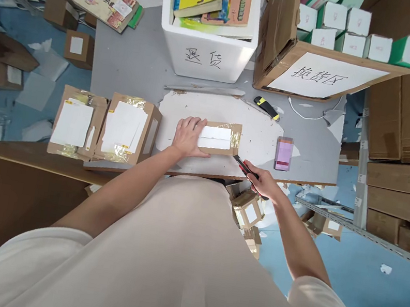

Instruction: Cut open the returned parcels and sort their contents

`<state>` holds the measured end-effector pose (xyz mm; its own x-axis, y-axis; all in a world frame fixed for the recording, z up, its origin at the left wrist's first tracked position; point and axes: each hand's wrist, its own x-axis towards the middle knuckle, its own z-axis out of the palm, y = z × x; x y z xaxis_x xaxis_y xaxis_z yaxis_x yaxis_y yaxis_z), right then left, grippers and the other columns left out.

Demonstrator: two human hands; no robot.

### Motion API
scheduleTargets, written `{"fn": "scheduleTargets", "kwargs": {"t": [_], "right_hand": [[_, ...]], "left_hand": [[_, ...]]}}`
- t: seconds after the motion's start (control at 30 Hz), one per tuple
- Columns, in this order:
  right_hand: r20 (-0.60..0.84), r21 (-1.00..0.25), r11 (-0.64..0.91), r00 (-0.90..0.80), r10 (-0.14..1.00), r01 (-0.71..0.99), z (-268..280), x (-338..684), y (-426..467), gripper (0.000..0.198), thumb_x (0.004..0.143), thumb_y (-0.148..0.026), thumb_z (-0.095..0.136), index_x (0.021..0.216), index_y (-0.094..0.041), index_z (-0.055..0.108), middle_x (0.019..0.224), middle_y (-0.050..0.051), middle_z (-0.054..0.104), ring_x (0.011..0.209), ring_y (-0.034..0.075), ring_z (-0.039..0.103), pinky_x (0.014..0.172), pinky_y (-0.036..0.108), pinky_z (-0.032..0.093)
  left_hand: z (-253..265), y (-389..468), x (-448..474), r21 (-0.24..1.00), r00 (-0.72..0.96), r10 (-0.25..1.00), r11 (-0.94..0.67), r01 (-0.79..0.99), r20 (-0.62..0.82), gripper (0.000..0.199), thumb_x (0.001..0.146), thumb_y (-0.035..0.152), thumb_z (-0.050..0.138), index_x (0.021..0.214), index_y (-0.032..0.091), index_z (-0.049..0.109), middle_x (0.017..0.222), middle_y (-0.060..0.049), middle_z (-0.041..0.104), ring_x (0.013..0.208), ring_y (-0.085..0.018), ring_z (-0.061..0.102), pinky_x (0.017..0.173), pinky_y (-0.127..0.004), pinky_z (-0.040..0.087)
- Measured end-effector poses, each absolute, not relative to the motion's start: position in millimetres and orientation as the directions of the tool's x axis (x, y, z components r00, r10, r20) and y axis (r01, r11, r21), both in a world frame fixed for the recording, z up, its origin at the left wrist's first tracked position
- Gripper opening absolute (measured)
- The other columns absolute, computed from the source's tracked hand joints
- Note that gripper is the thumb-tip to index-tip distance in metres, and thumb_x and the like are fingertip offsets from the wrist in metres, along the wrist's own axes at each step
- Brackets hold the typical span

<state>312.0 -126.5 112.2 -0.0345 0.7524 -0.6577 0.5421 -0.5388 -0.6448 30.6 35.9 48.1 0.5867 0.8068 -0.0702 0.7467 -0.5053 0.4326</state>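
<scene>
Cardboard box (218,138), small and long, lies flat on a pale board (188,102) on the near side of the white bin (209,55), slightly right of the bin's middle. The left hand (188,136) bridges the box's left end, fingers curled over its far part and thumb stretched along its near edge, gripping it down. The right hand's (263,181) fingers are wrapped around a black-and-red cutter (244,167), whose tip is at the box's near right corner; whether it touches cannot be told.

The box looks light and fairly stiff, likely to slide under a sideways push and to dent if squeezed mid-length. Shiny tape (235,138) on its right end is probably slick, so the long edges near the left end seem the best hold, well apart from the blade.

Also on the bin's near side, two larger parcels (129,130) stand to its left, while a yellow-and-black cutter (266,108) and a pinkish packet (283,153) lie to its right.
</scene>
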Motion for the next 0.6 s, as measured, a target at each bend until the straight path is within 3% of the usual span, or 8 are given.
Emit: {"fn": "scheduleTargets", "kwargs": {"t": [0.13, 0.27, 0.6], "right_hand": [[-0.457, -0.513, -0.386, 0.136, 0.879, 0.767, 126.5, 315.6, -127.3, 0.056, 0.094, -0.029, 0.039, 0.148, -0.018, 0.04, 0.09, 0.008, 0.069, 0.066, 0.017, 0.062, 0.067, 0.032, 0.052], [-0.357, -0.317, -0.271, 0.15, 0.922, 0.909, 131.0, 306.2, -105.8, 0.056, 0.095, -0.027, 0.035, 0.149, -0.016, 0.037, 0.1, 0.012, 0.069, 0.092, 0.027, 0.063, 0.08, 0.036, 0.048], [-0.452, -0.009, -0.241, 0.211, 0.867, 0.971, 136.5, 261.3, -87.2, 0.056, 0.099, -0.025, 0.024, 0.154, -0.02, 0.022, 0.098, 0.016, 0.063, 0.082, 0.027, 0.062, 0.07, 0.034, 0.044]], "left_hand": [[48.8, 35.4, 30.8, 0.427, 0.587, 0.807, -0.508, 0.748, -0.069, 0.112, 0.051, 0.063, 0.078, 0.144, 0.017, 0.036, 0.138, -0.019, 0.045, 0.127, -0.042, 0.038, 0.111, -0.055, 0.021], [49.4, 33.2, 31.2, 0.407, 0.581, 0.811, -0.51, 0.758, -0.066, 0.11, 0.054, 0.064, 0.076, 0.144, 0.017, 0.035, 0.137, -0.019, 0.046, 0.126, -0.041, 0.039, 0.111, -0.055, 0.021], [47.3, 30.2, 30.5, 0.431, 0.576, 0.816, -0.502, 0.749, -0.05, 0.113, 0.053, 0.067, 0.076, 0.144, 0.016, 0.035, 0.137, -0.02, 0.045, 0.127, -0.042, 0.038, 0.111, -0.056, 0.02]]}}
